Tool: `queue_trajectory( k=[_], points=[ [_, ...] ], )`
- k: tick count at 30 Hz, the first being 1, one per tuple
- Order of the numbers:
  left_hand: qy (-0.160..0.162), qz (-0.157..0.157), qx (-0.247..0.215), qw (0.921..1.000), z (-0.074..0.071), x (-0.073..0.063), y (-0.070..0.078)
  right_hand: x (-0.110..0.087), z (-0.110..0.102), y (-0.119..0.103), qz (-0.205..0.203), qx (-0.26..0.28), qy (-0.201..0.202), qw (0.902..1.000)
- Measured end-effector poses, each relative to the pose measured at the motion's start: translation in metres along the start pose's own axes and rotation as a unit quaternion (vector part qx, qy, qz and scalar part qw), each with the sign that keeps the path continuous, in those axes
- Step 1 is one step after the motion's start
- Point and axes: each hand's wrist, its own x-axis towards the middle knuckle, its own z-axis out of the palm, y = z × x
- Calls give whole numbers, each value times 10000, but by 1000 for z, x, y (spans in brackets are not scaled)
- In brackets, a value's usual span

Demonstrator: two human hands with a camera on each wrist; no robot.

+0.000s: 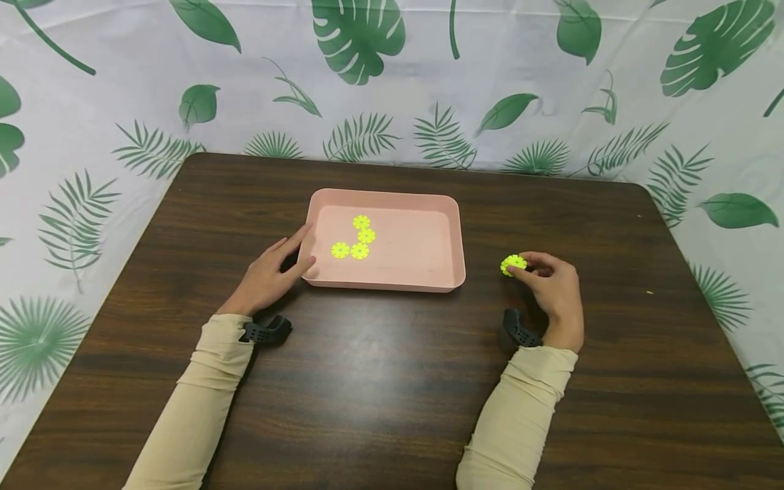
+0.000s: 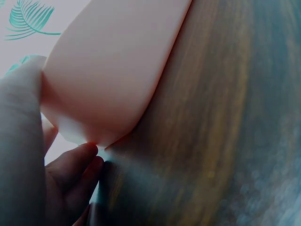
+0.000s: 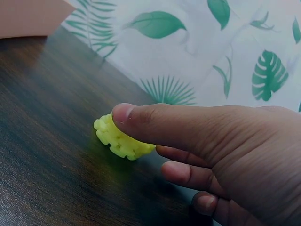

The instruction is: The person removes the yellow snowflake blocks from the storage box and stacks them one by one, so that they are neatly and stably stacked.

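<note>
A shallow pink tray (image 1: 416,248) lies on the table, and several yellow notched plastic discs (image 1: 359,251) sit in its left half. My left hand (image 1: 267,275) holds the tray's left side, the thumb at the rim near the front corner. In the left wrist view, the fingertips (image 2: 87,153) touch the tray's outer wall (image 2: 108,70). To the right of the tray, my right hand (image 1: 554,292) pinches yellow notched discs (image 1: 514,264) between thumb and fingers. They look overlapped or joined; the right wrist view shows these discs (image 3: 120,141) just over the tabletop, partly hidden by the thumb.
The dark wood-grain table (image 1: 380,381) stretches around the tray, with a white leaf-printed cloth (image 1: 404,95) behind it. A tiny pale speck (image 1: 650,292) lies at the right. Each wrist wears a black band (image 1: 267,331).
</note>
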Motion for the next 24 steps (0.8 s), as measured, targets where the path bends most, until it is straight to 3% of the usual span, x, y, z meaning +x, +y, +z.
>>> queue_trajectory(
  k=[24],
  points=[
    [-64,-40,45,10000,-2,0,1,2,0,2,-25,-123,-119,9999]
  ],
)
